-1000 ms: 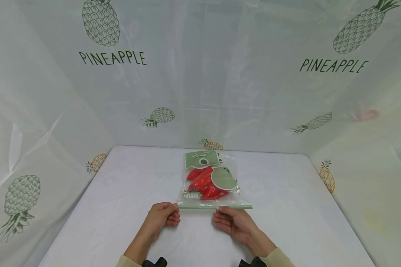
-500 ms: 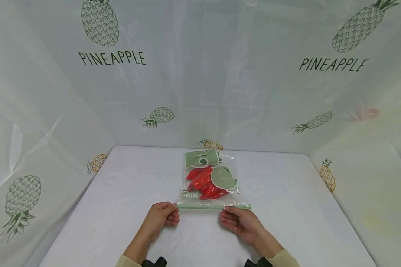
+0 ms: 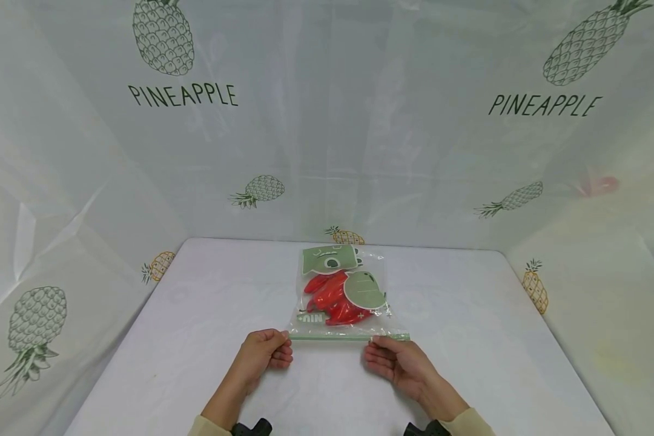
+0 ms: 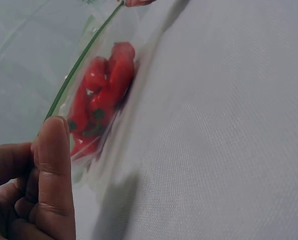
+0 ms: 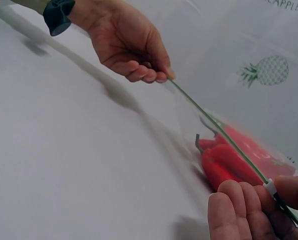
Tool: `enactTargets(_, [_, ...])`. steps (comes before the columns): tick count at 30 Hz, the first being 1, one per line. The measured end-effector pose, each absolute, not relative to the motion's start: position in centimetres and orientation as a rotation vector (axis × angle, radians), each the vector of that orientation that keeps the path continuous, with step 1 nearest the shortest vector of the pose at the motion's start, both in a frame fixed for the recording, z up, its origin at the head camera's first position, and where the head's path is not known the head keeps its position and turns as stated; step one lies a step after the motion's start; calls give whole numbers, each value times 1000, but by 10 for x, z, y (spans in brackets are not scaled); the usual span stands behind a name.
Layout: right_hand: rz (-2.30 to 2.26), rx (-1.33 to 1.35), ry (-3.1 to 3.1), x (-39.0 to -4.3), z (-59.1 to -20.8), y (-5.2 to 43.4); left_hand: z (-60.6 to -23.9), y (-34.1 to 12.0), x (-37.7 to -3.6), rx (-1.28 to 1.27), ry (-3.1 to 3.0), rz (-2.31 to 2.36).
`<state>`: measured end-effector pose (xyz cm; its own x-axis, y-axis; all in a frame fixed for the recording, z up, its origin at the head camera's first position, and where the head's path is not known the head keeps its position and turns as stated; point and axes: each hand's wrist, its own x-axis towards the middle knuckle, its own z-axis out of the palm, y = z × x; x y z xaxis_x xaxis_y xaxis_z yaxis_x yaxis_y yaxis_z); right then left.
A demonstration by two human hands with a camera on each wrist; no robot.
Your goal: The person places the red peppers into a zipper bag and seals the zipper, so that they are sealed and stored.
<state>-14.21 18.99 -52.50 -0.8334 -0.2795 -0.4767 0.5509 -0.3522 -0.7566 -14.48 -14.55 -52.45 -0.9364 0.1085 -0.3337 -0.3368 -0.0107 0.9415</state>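
Note:
A clear zip bag (image 3: 365, 292) with green cartoon prints lies in the middle of the table, its green zip strip (image 3: 332, 339) toward me. Several red peppers (image 3: 327, 298) show through the plastic; green stems are visible in the left wrist view. My left hand (image 3: 264, 352) pinches the left end of the strip between thumb and finger. Toward the strip's right end, my right hand (image 3: 400, 365) pinches a small white slider (image 5: 270, 187), which the right wrist view shows between thumb and fingers. Both hands hold the strip raised slightly off the table.
A white-covered table (image 3: 196, 315) extends around the bag. Behind it and on both sides hang pale curtains (image 3: 425, 151) with pineapple prints. Dark bands are worn at both wrists, below the beige sleeves.
My right hand has slid rightward along the zip strip with the slider, quickly at first and less in the last half second. The left hand and the bag have stayed nearly still.

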Motion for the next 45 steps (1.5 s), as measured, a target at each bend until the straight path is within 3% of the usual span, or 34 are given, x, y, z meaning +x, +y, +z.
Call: enactTargets(45, [-2165, 422, 1529, -146, -523, 234, -532, -150, -151, -319, 1989, 2035])
